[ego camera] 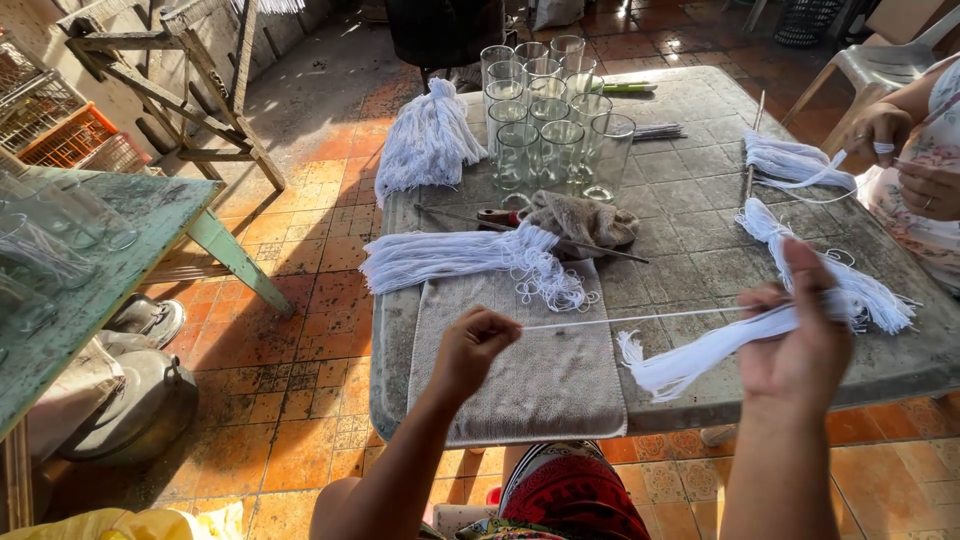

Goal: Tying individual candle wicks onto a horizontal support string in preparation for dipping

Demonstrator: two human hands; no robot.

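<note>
Pulling one thin white string (pixel 640 320) tight, the left hand (pixel 478 345) pinches its end with the fingers closed together. The right hand (pixel 800 345) is closed around a bunch of white strings (pixel 700 355) just above the near edge of the grey table (pixel 700 250), and the single string runs out of that bunch.

Some work looks done. One tidy white bundle (pixel 450 255) lies flat by the top of the grey towel (pixel 530 370). A second one (pixel 428 140) hangs over the far left edge, and another (pixel 840 280) lies just past the right hand. A small pile of loose curly string (pixel 550 285) sits on the towel. The bunch in the right hand looks unfinished, so I think more is left to do.

A group of clear drinking glasses (pixel 545 120) stands at the far side. They look empty. A brown cloth (pixel 580 215) and a long thin stick (pixel 600 248) lie in front of them.

Another person's hands (pixel 905 150) at the far right work on one more white bundle (pixel 790 160).

No boxes, labels or signs show on the table. An orange crate (pixel 70 135) sits far off at the left.
</note>
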